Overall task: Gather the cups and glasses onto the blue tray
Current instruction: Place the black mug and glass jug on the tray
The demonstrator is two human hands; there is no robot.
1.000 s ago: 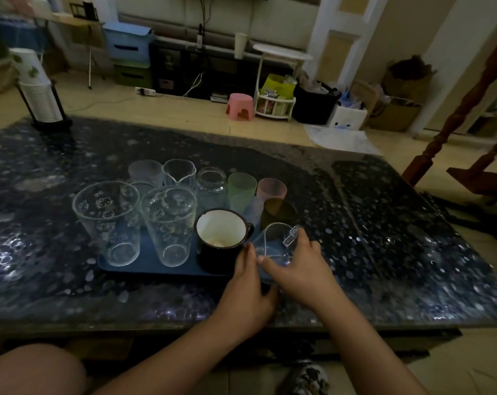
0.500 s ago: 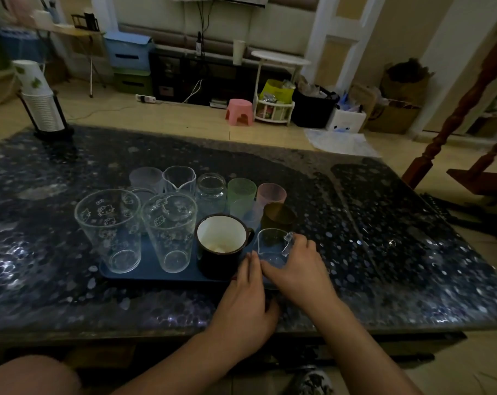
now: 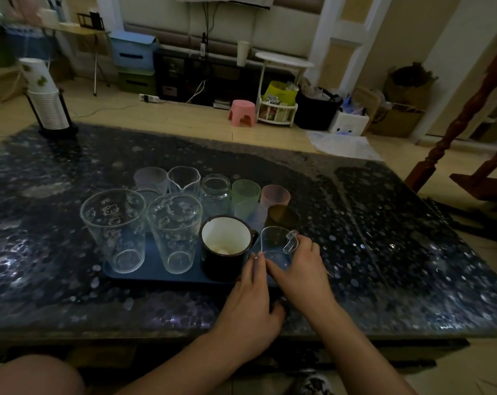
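Cups and glasses crowd blue tray at counter centre. My right grip clamps small clear pitcher at tray's 3 o'clock corner. Left grip flat, fingers straight beside it, hiding tray's near edge there. Back row blurred, dim. Bare counter toward 3 and 9 o'clock.

Cups and glasses on blue tray — both hands at clear jug.
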